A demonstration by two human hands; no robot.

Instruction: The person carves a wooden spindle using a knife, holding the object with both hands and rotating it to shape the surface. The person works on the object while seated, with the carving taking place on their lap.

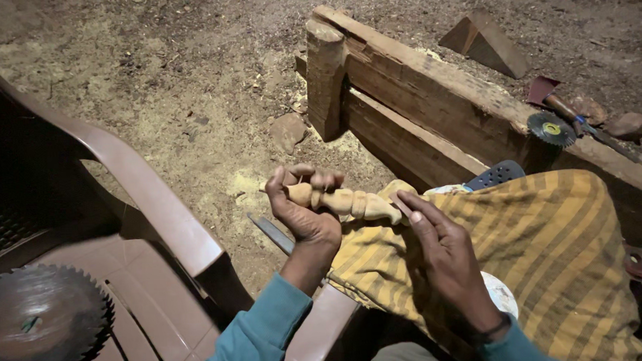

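**Inspector:** Firstly, where was the turned wooden spindle [346, 201]?

**Assistant:** It lay across the person's lap, on the yellow striped cloth [537, 244], roughly level and pointing left, with its left end out past the knee above the sawdust-strewn ground [189, 85].

**Inspector:** And the grip?

**Assistant:** The left hand [304, 206] was wrapped round the spindle's left end, fingers curled tight over it. The right hand [441, 258] pressed a small flat piece, likely sandpaper [401, 205], against the spindle's right end with fingertip and thumb pinched together on it.

**Inspector:** Surroundings?

**Assistant:** A thin metal blade [271, 233] showed just below the left wrist; I could not tell what tool it belonged to. A brown plastic chair [158, 207] stood to the left, with a circular saw blade [45, 322] lying flat on its seat. Ahead ran a heavy timber frame [432, 105], bearing a small toothed disc [551, 129] near its right end. A wooden wedge [483, 43] and a red-headed tool [556, 101] lay beyond it on the ground. A dark sandal [497, 173] showed just beside the cloth's upper edge.
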